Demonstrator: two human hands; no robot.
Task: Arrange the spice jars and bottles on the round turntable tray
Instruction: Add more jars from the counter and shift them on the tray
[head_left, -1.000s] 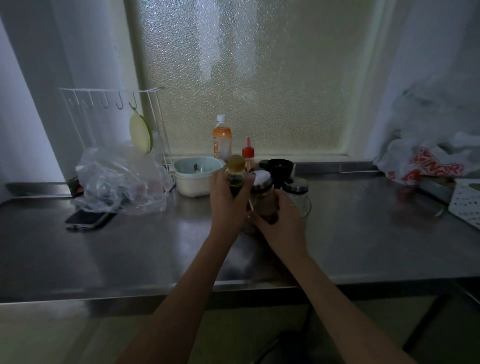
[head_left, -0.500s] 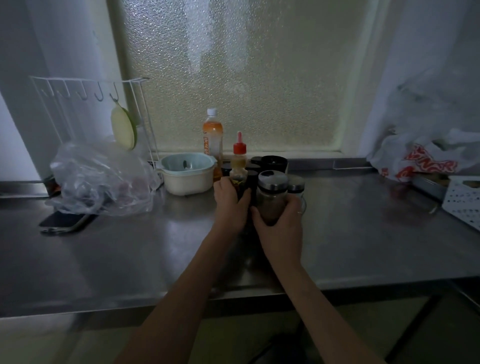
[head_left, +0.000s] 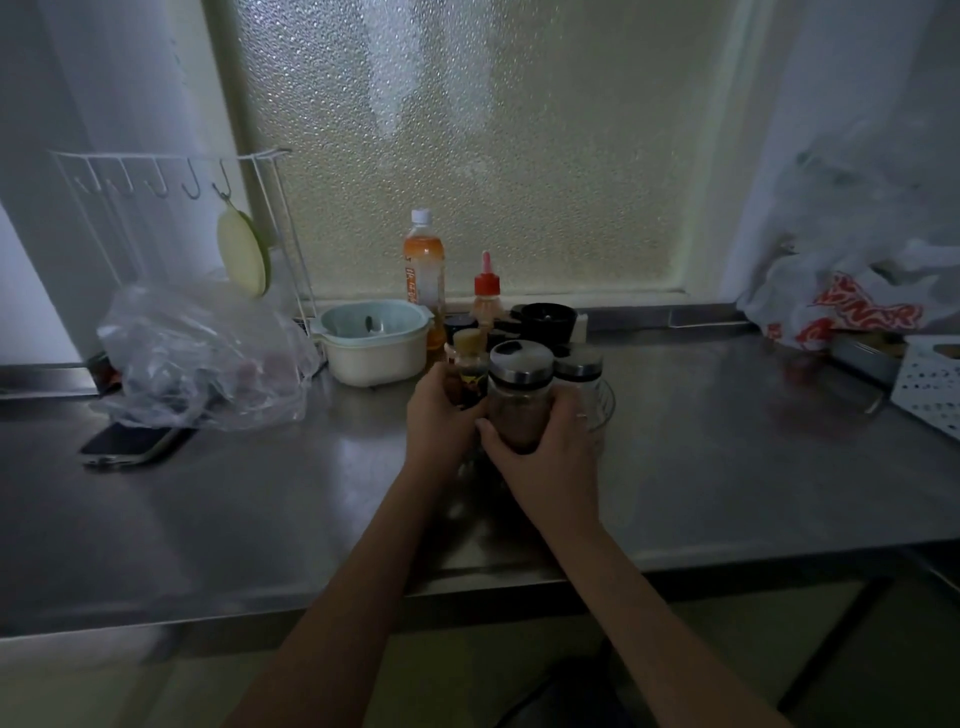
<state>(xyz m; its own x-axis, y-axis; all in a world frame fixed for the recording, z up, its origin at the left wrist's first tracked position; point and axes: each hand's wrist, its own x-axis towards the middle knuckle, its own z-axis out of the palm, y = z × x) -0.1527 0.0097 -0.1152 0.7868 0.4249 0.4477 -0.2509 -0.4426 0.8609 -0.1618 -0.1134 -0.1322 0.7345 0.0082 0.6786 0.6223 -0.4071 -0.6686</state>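
At the middle of the steel counter, both hands are wrapped around containers that stand side by side and touch. The left hand curls its fingers around a small dark bottle with a tan cap, gripping it near the base. The right hand closes around a glass spice jar with a metal-banded lid and brownish contents, thumb on the near left side, fingers wrapped round the right. Whether the two stand on the turntable tray cannot be told; its surface is hidden by the hands and too dark, though a curved rim shows just right of the right hand.

Just behind and to the right of the held jar stands a second glass jar with a similar lid. Behind the cluster are a red-capped squeeze bottle, a tall orange drink bottle with a white cap, and a black bowl-shaped container. Left of these sits a pale green and white tub. Further left lies a crumpled clear plastic bag, with a phone flat on the counter in front of it. A white wire rack with hooks stands behind the bag, a pale round lid hanging from it. Well to the right are a white bag with red print and a white perforated basket. A frosted window fills the wall behind.
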